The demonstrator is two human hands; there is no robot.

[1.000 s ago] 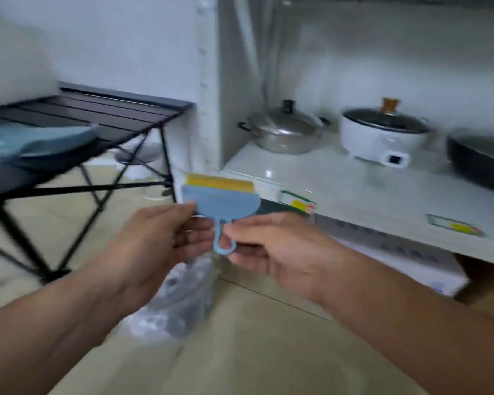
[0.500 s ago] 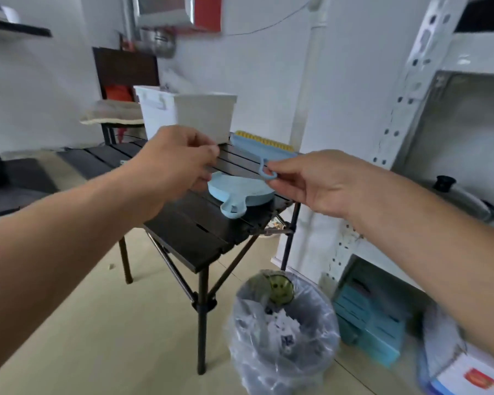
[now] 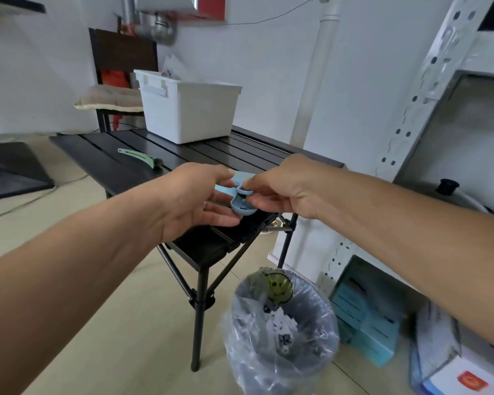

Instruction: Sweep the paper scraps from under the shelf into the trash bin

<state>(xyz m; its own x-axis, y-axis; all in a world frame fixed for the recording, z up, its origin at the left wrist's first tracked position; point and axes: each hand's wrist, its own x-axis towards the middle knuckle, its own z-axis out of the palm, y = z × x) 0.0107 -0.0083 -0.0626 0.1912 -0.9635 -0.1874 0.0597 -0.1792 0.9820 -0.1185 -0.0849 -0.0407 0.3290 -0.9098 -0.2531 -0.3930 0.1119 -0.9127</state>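
My right hand (image 3: 285, 189) pinches the loop handle of a small blue brush (image 3: 243, 176) with yellow bristles. It hovers over the near right corner of the black slatted table (image 3: 120, 155). My left hand (image 3: 194, 201) curls around a light blue dustpan (image 3: 240, 208) just under the brush; most of the pan is hidden by my fingers. On the floor below stands the trash bin (image 3: 280, 346), lined with a clear bag. White paper scraps (image 3: 280, 320) lie inside it. The white metal shelf (image 3: 411, 109) rises at the right.
A white plastic box (image 3: 188, 112) and a green clip (image 3: 139, 157) sit on the table. A cushioned chair (image 3: 109, 101) stands behind it. Blue boxes (image 3: 365, 323) and a white carton (image 3: 465, 377) fill the floor under the shelf, and a pot (image 3: 454, 195) rests on it.
The view swung from the shelf to the table and bin. My right hand lowered the brush onto the dustpan, and my left hand closed around the pan.
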